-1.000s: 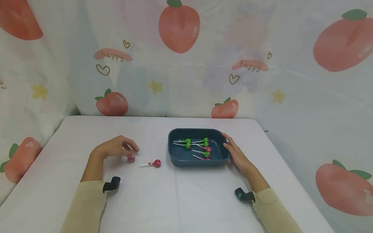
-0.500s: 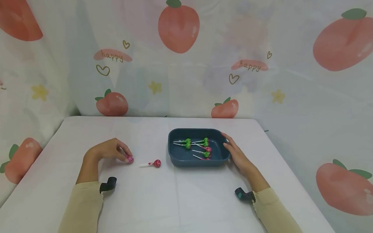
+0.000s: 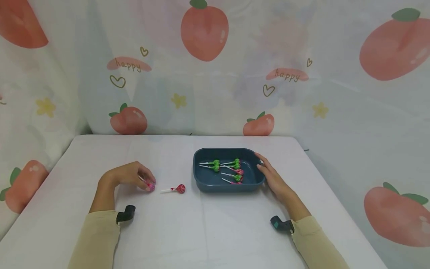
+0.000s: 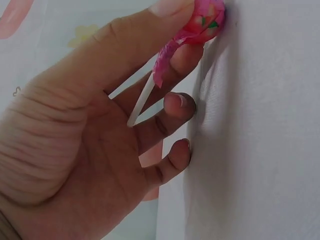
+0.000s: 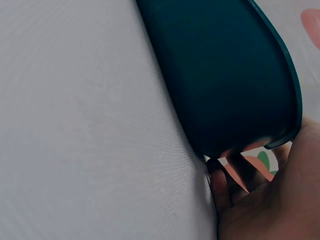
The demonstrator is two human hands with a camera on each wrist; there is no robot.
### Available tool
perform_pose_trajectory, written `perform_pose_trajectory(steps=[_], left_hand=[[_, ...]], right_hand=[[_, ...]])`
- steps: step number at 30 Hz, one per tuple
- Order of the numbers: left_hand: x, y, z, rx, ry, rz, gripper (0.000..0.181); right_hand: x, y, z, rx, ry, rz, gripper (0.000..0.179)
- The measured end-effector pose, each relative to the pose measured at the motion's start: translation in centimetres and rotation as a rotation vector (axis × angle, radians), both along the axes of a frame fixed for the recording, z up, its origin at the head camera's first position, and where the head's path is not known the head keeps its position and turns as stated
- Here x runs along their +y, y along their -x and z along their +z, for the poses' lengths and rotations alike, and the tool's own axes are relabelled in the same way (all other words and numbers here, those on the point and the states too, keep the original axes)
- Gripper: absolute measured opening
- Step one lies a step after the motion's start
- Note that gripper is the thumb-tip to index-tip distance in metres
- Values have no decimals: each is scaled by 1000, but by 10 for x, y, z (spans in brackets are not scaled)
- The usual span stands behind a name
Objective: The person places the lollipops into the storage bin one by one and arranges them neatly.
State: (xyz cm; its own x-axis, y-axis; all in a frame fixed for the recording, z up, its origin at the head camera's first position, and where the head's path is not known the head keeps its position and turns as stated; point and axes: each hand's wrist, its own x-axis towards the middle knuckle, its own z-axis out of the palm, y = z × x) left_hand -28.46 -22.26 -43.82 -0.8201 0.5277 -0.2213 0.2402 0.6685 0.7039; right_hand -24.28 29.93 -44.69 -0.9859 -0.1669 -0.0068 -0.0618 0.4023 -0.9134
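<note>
My left hand (image 3: 129,175) pinches a pink-wrapped lollipop (image 4: 205,22) between thumb and fingers. The lollipop's white stick points back toward the palm, and its head is close to the white cloth. Just right of that hand, a red lollipop (image 3: 181,188) lies on the table, stick to the left. Further right stands a dark blue rectangular tray (image 3: 215,188) with several green and pink lollipops (image 3: 237,178) inside. My right hand (image 3: 277,183) holds the tray's right end, thumb at the rim; in the right wrist view its other fingers are partly hidden by the tray wall (image 5: 225,80).
A white cloth covers the table (image 3: 188,231). Behind and at both sides hangs a pale curtain (image 3: 215,89) printed with peaches. Each wrist carries a small black camera, one on the left (image 3: 126,213) and one on the right (image 3: 281,225).
My left hand has dipped slightly left to the pink lollipop, taken hold of it and tilted it so the stick shows. My right hand and the tray have stayed in place.
</note>
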Motion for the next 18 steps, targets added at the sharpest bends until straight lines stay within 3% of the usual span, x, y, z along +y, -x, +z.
perform_pose_trajectory(steps=[5, 10, 15, 18], left_hand=[[1, -1, 0, 8, 15, 17, 16], [-2, 0, 1, 63, -5, 5, 16], [2, 4, 4, 115, -105, -21, 18], [9, 8, 3, 158, -166, 5, 20]], right_hand=[[-2, -3, 4, -1, 3, 1, 54], [0, 0, 2, -6, 11, -7, 54], [10, 16, -22, 10, -13, -11, 54], [15, 23, -31, 27, -20, -3, 54]])
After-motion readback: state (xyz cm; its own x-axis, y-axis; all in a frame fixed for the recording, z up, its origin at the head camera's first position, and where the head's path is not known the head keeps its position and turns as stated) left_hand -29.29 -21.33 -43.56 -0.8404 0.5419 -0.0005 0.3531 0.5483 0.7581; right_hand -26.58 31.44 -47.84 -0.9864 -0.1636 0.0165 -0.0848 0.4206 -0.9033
